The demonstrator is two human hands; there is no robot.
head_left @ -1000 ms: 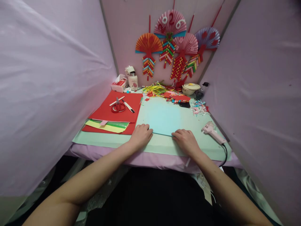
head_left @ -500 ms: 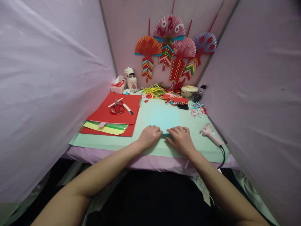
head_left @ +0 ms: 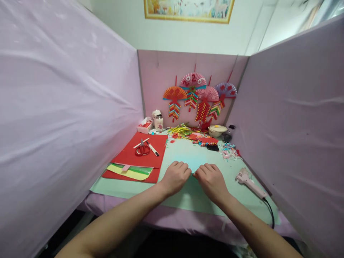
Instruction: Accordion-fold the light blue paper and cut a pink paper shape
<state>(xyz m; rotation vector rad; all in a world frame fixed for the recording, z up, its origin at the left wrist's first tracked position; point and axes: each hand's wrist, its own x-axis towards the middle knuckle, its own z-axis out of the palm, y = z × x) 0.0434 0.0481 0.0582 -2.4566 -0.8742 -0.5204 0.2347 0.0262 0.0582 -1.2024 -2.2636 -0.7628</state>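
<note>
A light blue paper sheet [head_left: 192,157] lies on the pale green mat [head_left: 129,186] in the middle of the table. My left hand [head_left: 175,176] and my right hand [head_left: 211,179] rest side by side on the sheet's near edge, almost touching. Both have their fingers curled down and pressed onto the paper edge. The edge itself is hidden under the fingers.
A stack of red, yellow and green sheets [head_left: 134,165] lies to the left, with red scissors [head_left: 142,149] and a utility knife [head_left: 153,149] on it. A pink glue gun [head_left: 248,181] lies at right. Paper scraps [head_left: 228,150], a bowl [head_left: 217,130] and paper fans [head_left: 199,96] fill the back.
Both hands have slid inward along the blue sheet's near edge until nearly touching. The camera has tilted up, showing the back wall and a picture frame.
</note>
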